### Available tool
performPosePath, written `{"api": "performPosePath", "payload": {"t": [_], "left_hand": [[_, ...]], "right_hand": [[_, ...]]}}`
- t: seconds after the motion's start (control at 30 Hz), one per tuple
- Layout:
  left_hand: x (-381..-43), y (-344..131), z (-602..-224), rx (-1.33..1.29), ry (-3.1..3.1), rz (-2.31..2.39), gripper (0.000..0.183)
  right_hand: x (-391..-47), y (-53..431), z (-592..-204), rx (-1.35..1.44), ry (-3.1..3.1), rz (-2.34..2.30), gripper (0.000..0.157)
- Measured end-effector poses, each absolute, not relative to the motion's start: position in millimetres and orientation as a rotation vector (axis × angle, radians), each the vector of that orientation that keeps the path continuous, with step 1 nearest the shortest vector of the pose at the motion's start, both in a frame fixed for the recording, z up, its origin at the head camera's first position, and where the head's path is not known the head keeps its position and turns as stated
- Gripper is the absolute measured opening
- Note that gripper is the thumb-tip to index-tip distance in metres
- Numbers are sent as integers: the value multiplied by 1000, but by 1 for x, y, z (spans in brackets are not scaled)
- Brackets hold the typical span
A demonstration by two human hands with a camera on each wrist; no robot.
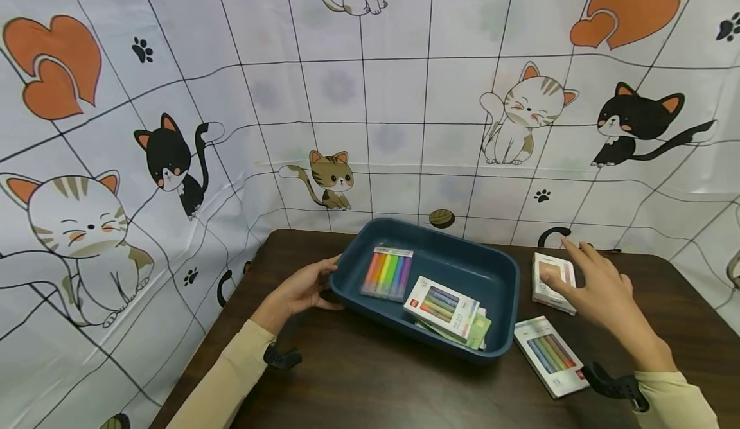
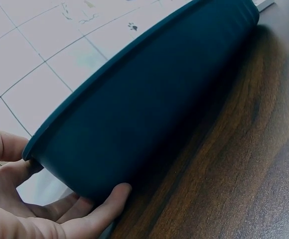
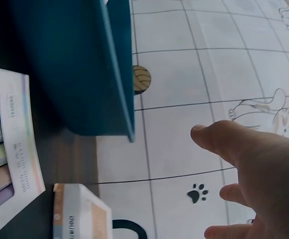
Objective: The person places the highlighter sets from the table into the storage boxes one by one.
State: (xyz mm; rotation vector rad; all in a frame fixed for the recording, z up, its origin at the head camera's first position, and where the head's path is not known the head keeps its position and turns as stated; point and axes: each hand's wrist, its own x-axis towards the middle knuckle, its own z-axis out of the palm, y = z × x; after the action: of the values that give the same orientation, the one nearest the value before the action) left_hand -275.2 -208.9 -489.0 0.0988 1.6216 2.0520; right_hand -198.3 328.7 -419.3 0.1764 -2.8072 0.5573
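Note:
My left hand (image 1: 303, 286) holds the left end of a dark blue plastic bin (image 1: 428, 236) on the table. In the left wrist view its fingers reach round the bin's corner (image 2: 99, 149), the thumb low on the wall. Inside the bin lie a clear pack of rainbow-coloured markers (image 1: 387, 275) and a white box of coloured sticks (image 1: 442, 307) over a green packet (image 1: 478, 331). My right hand (image 1: 604, 291) is raised with spread fingers beside a small white and tan box (image 1: 552, 281); it holds nothing. In the right wrist view that box (image 3: 82, 214) is below the thumb.
A white windowed box of coloured pens (image 1: 551, 356) lies at the bin's right front corner, near my right wrist. Dark wood tabletop (image 1: 358, 390) shows in front of the bin. A white sheet printed with cats (image 1: 393, 95) hangs behind and at the sides.

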Motion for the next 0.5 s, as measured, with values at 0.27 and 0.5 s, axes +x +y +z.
{"api": "performPosePath", "payload": {"t": [0.27,0.5], "left_hand": [[-275,-210,-490,79,1601,2043,55],[-274,-212,-487,118,1601,2064,57]], "right_hand": [[-204,337,-444,98,-2906,568,94],[-215,339,-446,47,-2880,573,94]]}}
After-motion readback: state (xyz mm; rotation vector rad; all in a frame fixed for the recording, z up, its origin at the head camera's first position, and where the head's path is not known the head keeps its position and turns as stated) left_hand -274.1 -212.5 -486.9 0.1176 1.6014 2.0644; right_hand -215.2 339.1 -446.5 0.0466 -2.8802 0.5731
